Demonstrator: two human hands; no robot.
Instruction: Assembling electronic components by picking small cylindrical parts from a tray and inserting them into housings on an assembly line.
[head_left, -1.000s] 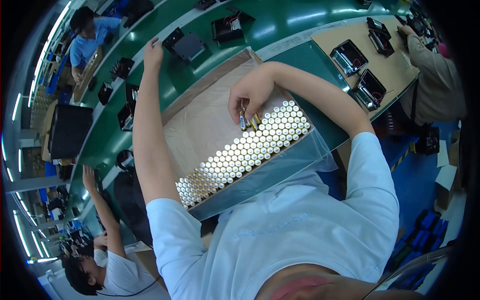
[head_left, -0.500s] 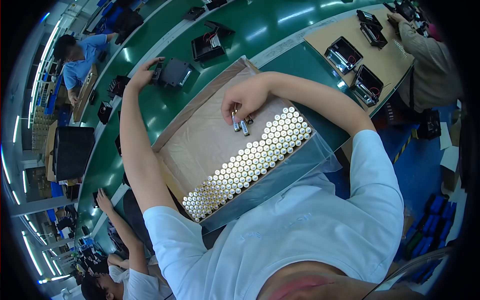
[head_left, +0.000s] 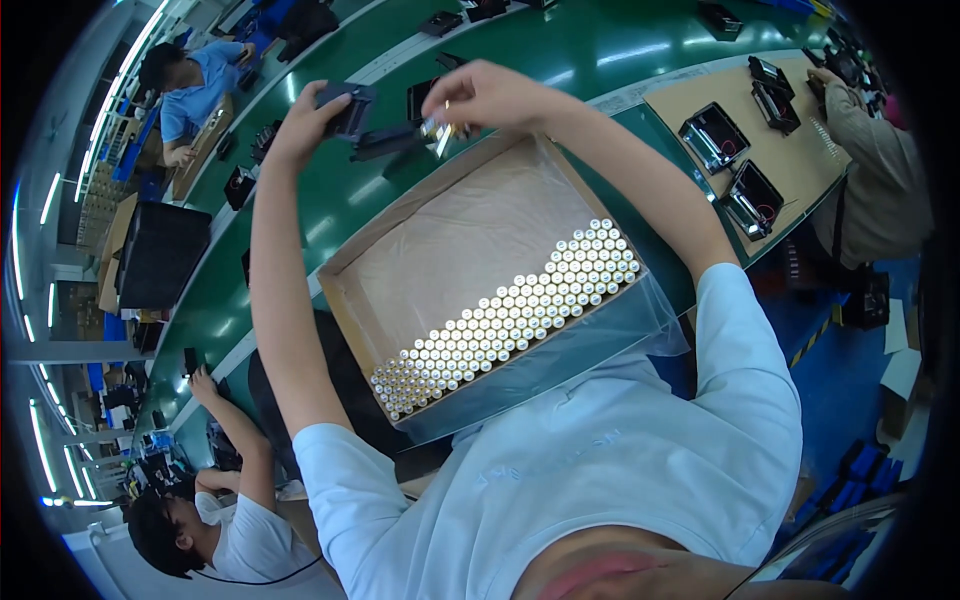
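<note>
While the cardboard box (head_left: 430,235) sits in front of the person with its rows of upright batteries (head_left: 510,315) along the near side, both hands have come together past its far edge, close but not touching each other. Half a second ago the right hand (head_left: 485,95) was inside the box, pinching batteries just behind the rows; now it is beyond the box's far rim, its fingertips closed on a few shiny batteries (head_left: 438,137), too blurred to count. Beyond the box's far left corner, the left hand (head_left: 312,122) grips a black case (head_left: 347,108), thumb on top. Earlier that case lay on the green table (head_left: 310,215) with the fingers at its side; now it is tilted, and a dark flap reaches from it toward the right hand's batteries. Whether the case touches the table, I cannot tell. The standing rows look unchanged, and clear plastic (head_left: 655,320) hangs at the box's near right corner. To the right of the box, open black boxes (head_left: 715,137) rest on a tan board (head_left: 665,100). Far left of the box, a co-worker in blue (head_left: 205,85) leans over the table.
</note>
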